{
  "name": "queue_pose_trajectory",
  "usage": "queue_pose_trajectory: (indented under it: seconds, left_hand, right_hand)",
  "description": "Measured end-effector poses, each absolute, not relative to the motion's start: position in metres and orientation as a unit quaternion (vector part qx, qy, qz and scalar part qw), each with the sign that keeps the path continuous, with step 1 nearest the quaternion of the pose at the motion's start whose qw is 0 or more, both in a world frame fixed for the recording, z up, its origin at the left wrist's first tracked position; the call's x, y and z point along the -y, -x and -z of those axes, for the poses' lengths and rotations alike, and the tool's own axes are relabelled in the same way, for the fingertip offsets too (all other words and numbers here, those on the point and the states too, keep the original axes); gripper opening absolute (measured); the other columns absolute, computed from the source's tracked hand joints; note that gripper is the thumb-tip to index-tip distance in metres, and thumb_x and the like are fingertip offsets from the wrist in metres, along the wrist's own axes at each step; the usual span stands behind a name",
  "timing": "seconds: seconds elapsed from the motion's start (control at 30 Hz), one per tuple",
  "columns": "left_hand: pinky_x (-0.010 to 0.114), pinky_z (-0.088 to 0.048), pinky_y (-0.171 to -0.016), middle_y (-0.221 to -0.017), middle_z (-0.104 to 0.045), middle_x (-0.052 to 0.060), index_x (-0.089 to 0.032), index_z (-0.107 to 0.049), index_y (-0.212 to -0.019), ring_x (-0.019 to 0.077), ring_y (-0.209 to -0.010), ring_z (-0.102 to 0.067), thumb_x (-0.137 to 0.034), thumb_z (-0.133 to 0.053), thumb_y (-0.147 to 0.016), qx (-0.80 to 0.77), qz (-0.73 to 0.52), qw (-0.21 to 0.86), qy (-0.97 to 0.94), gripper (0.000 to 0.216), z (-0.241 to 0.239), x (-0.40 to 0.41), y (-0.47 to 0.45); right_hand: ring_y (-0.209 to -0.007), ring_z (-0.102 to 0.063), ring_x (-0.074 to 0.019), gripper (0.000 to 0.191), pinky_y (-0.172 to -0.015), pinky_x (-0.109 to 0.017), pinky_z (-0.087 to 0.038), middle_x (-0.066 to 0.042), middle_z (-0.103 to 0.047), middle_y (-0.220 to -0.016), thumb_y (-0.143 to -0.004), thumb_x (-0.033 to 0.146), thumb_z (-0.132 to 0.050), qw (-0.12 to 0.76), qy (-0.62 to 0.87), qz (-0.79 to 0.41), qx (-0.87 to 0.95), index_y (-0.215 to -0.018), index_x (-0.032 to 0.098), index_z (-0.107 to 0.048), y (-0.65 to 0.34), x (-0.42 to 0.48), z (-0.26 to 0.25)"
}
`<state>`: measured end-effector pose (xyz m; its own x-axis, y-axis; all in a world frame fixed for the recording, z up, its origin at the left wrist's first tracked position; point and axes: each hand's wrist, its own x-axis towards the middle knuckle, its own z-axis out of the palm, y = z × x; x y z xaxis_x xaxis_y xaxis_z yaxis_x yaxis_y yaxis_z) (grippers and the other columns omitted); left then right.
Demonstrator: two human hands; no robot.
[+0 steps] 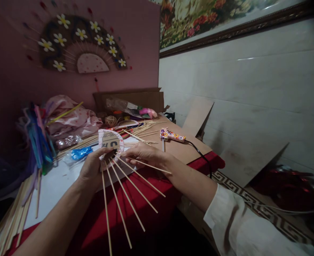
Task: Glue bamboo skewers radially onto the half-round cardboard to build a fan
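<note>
A half-round cardboard piece [111, 140] with a light, patterned fabric edge is in my left hand [92, 164], whose fingers are closed on its lower left side. Several thin wooden sticks [125, 196] fan out from the piece toward me. My right hand [143, 155] is closed at the right side of the piece, pinching one more wooden stick [153, 166] whose inner end meets the cardboard. The exact fingertip contact is partly hidden.
A flower-patterned glue gun [172, 135] with a black cord lies on the brown board [197, 147] at right. Loose sticks [12, 217], a blue plastic bag [81, 153] and pink fabric [74, 117] lie at left. A flower-decorated fan [83, 39] hangs on the wall.
</note>
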<state>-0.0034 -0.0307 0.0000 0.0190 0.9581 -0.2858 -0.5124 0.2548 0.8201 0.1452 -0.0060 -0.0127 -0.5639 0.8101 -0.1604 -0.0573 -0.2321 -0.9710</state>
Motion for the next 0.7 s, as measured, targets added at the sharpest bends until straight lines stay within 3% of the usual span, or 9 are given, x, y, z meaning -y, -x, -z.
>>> queue_pose_trajectory:
  seconds: [0.2, 0.7]
  left_hand:
    - [0.032, -0.055, -0.048, -0.054, -0.062, 0.005, -0.014, -0.057, -0.075, 0.0184, -0.044, -0.060, -0.006, -0.049, -0.066, -0.426, -0.530, 0.690, -0.250, 0.014, 0.001, 0.029, 0.005]
    - [0.036, -0.056, -0.053, -0.055, -0.062, 0.006, -0.012, -0.059, -0.077, 0.0208, -0.047, -0.062, -0.008, -0.053, -0.064, -0.425, -0.523, 0.696, -0.247, 0.015, 0.005, 0.028, 0.008]
  right_hand:
    - [-0.054, -0.046, -0.0055, 0.009, -0.046, -0.015, -0.036, 0.003, -0.052, -0.060, -0.070, 0.014, -0.063, 0.313, 0.372, -0.698, 0.527, -0.064, 0.014, -0.056, -0.146, 0.015, 0.002]
    - [-0.041, -0.041, -0.0020, 0.012, -0.035, -0.012, -0.030, 0.004, -0.052, -0.054, -0.072, 0.017, -0.062, 0.311, 0.337, -0.707, 0.538, -0.063, 0.012, -0.056, -0.142, 0.000, 0.022]
